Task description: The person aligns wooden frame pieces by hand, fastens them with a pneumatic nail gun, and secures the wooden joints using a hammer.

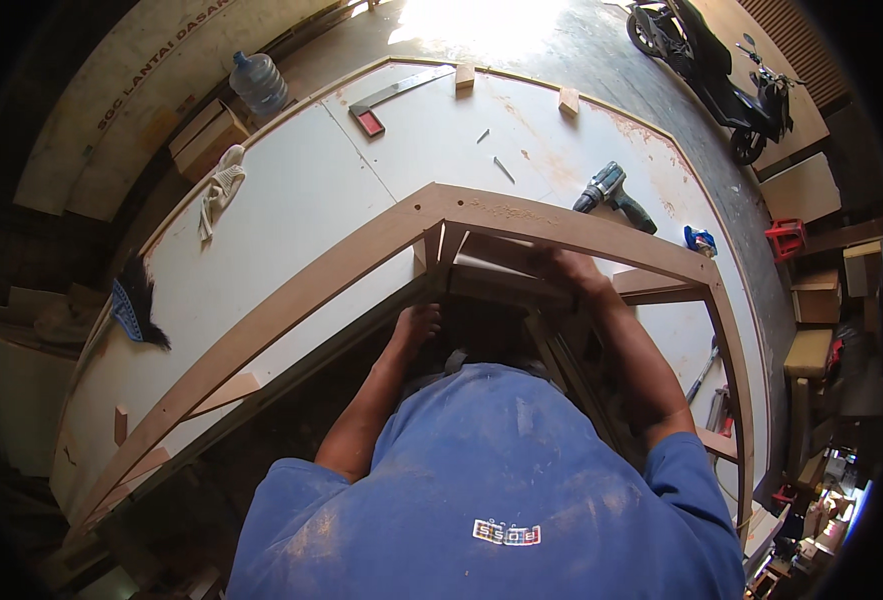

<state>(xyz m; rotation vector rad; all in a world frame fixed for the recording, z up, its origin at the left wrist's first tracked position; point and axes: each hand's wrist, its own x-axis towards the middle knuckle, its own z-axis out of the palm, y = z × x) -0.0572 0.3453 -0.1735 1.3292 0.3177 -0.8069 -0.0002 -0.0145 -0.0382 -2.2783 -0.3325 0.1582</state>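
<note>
A brown wooden frame [311, 262] with angled rails stands on a white tabletop [291, 180]. Beside its middle post, close to the table's near edge, my left hand [419, 323] is closed; whatever its fingers hold, if anything, is hidden. My right hand [573, 270] reaches in under the frame's top rail, by a dark brown crosspiece [501, 252]. Shadow and the rail hide its fingertips, so its grip does not show. Behind the rail lies a cordless drill [609, 190], near a small blue item [699, 241] that resembles a tape measure.
A try square [368, 120], small wood blocks [464, 76], a white glove or cloth [223, 185] and a black-bristled brush [136, 305] rest on the tabletop. Further off are a water jug [259, 84], a motorcycle [721, 80] and a red stand [785, 240].
</note>
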